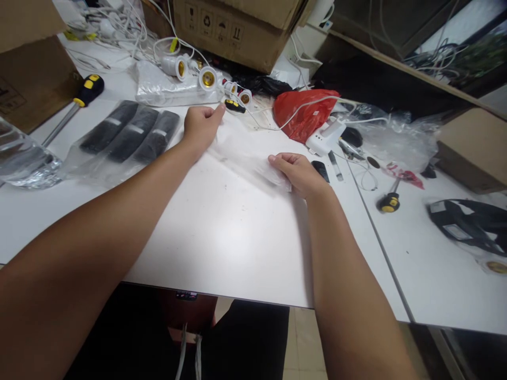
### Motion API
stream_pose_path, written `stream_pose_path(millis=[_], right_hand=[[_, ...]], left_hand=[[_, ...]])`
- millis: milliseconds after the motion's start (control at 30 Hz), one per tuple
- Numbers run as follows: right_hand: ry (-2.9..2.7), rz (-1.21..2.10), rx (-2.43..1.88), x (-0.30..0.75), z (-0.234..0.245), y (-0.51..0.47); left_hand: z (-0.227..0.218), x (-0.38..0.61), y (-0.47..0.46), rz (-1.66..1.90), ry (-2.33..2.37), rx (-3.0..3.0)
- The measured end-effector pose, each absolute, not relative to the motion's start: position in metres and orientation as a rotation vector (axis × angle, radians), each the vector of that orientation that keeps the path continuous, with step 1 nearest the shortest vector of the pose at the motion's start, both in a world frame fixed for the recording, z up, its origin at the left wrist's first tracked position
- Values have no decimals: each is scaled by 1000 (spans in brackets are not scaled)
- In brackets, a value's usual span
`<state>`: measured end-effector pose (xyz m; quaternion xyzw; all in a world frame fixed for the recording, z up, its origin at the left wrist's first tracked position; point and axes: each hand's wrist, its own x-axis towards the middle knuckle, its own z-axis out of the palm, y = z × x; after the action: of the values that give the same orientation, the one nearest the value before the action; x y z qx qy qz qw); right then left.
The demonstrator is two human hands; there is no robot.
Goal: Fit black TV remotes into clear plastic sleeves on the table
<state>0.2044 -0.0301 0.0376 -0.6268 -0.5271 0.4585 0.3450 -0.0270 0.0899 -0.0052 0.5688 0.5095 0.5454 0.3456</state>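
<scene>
A thin, see-through plastic bag (245, 158) is stretched between my two hands, just over the white table. My left hand (202, 126) pinches its far left end between thumb and fingers. At its right end, my right hand (297, 171) grips the plastic, thumb on top. The bag looks flat, and I cannot make out anything inside it. Left of my left forearm lie several dark, long items in frosted plastic sleeves (132, 132). Right beside my right hand are a small black object (320, 170) and a grey marker-like stick (335, 166).
Lamp sockets (207, 78) and cables lie at the back, before a cardboard box (233, 31). A red plastic bag (301, 111) and a white power strip (327, 138) are at the back right. Screwdrivers lie left (89, 91) and right (388, 202). A black spool-like coil (471, 224) sits far right.
</scene>
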Motion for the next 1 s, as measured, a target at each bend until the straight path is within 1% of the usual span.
stream_pose_path(millis=[100,300,633,767,833,900,1000], right_hand=[[-1270,1183,-1594,213,35,-27],[-1225,976,-1650,230,25,-17],[-940,759,-1671,224,19,-9],[-1001,679,-1733,222,21,-11],[-1078,634,-1809,219,22,-13],[-1159,591,-1868,217,21,-14],[-1240,559,-1905,221,17,-12]], left_hand=[[-5,-28,89,1424,1293,1462],[-4,-28,88,1546,1321,1486],[-3,-38,86,1396,1553,1677],[1,-40,80,1509,1507,1764],[3,-39,74,1551,1403,1935],[4,-35,67,1430,1263,2201],[2,-30,58,930,1242,2448]])
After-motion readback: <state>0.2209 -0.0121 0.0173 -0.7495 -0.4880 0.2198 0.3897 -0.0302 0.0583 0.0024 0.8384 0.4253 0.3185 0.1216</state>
